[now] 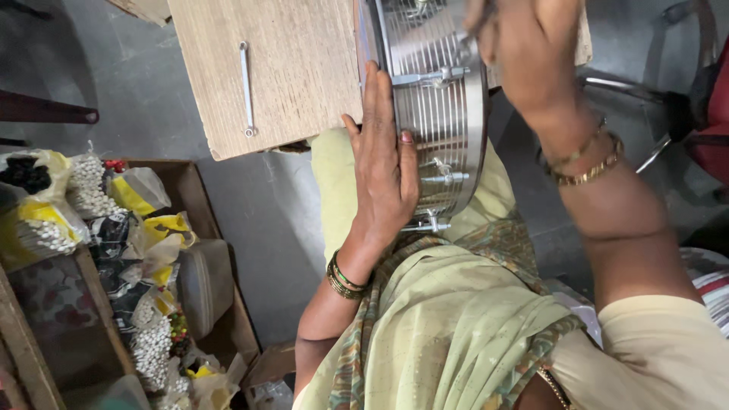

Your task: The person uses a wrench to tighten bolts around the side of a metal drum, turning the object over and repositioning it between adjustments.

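A shiny ribbed metal drum shell (448,114) with tension rods and bolts along its side rests on my lap, leaning against the edge of a wooden board (296,68). My left hand (383,167) lies flat against the shell's near side, thumb on the ribbed metal, holding it steady. My right hand (524,45) is over the upper rim of the shell with its fingers curled. It is blurred, and what it grips is hidden. Both wrists carry bangles.
A slim metal spanner (244,89) lies on the wooden board. A wooden crate (216,220) at the left holds plastic bags of white beads (91,190) and yellow packets. Grey floor lies between the crate and my lap. A metal chair frame (645,99) stands at the right.
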